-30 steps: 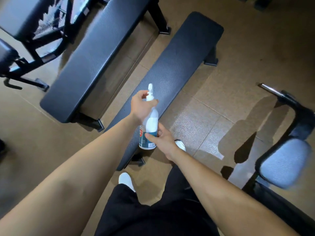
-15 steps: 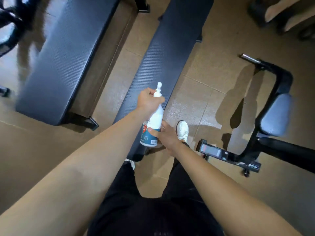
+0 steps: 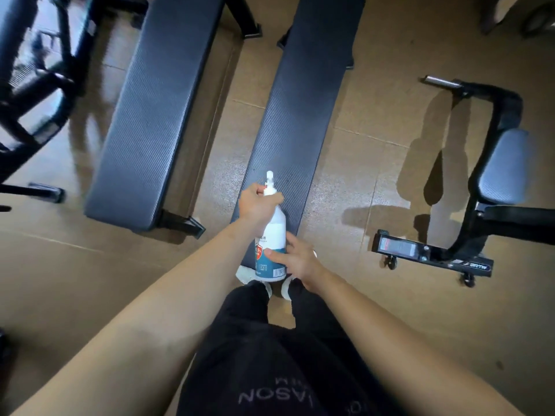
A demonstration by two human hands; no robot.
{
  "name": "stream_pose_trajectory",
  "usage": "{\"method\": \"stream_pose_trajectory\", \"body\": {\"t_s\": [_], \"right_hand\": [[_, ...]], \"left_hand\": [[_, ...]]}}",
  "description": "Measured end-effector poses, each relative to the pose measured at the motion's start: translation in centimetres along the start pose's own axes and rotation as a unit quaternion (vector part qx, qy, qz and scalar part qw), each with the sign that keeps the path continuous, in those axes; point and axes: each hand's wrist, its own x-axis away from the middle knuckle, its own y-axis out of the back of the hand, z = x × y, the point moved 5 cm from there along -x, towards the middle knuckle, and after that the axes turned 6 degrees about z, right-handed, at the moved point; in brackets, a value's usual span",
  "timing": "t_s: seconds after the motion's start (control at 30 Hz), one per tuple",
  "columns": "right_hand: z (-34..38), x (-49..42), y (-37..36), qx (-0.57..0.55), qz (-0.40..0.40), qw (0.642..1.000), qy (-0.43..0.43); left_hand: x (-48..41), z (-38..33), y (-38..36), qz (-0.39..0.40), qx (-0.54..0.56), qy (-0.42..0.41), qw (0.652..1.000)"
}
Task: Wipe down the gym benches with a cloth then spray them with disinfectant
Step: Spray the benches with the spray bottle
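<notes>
A white disinfectant spray bottle with a blue and red label is held upright over the near end of a long dark flat bench. My left hand grips the bottle's neck just under the white nozzle. My right hand holds the lower body of the bottle, its thumb across the label. A second, wider dark bench lies parallel to the left. No cloth is in view.
A black machine frame stands at the far left. To the right is an adjustable seat with a padded cushion on a wheeled black base. Brown tiled floor lies between them. My white shoes stand at the bench's near end.
The view has swung so the benches now run straight ahead and the seat on the right has come fully into sight. Both hands have kept their hold on the bottle.
</notes>
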Motion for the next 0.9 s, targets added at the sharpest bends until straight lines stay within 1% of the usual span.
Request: {"method": "stream_pose_trajectory", "body": {"t_s": [0.13, 0.27, 0.33, 0.43, 0.53, 0.63, 0.73, 0.8, 0.9], "right_hand": [[-1.1, 0.1, -0.6, -0.016, 0.023, 1.0, 0.01], [-1.9, 0.2, -1.0, 0.012, 0.029, 0.999, 0.025], [-2.4, 0.2, -1.4, 0.012, 0.016, 0.999, 0.029], [-3.5, 0.2, -2.9, -0.003, -0.002, 1.0, 0.022], [-4.3, -0.2, -5.6, -0.027, -0.021, 0.999, 0.012], [-4.1, -1.0, -10.1, 0.007, -0.052, 0.999, 0.009], [-3.1, -2.2, -16.5, 0.028, -0.076, 0.996, 0.027], [-2.2, -3.0, -21.1, 0.034, -0.075, 0.996, 0.037], [-0.7, -4.3, -27.7, 0.057, -0.049, 0.997, 0.028]], "left_hand": [[1.2, 0.3, 1.0, 0.031, 0.019, -0.014, 0.999], [1.9, 1.3, 1.8, -0.023, 0.002, -0.008, 1.0], [1.9, 1.7, 2.0, -0.028, -0.012, -0.005, 1.0], [1.8, 2.5, 2.7, 0.007, -0.036, -0.01, 0.999], [1.2, 3.4, 4.7, 0.054, -0.028, -0.017, 0.998], [0.8, 4.4, 9.0, 0.062, -0.002, -0.016, 0.998], [0.5, 4.7, 15.4, 0.061, 0.012, -0.013, 0.998], [0.2, 4.8, 20.4, 0.057, 0.016, -0.011, 0.998], [-0.4, 4.6, 27.6, 0.055, 0.027, -0.023, 0.998]]}}
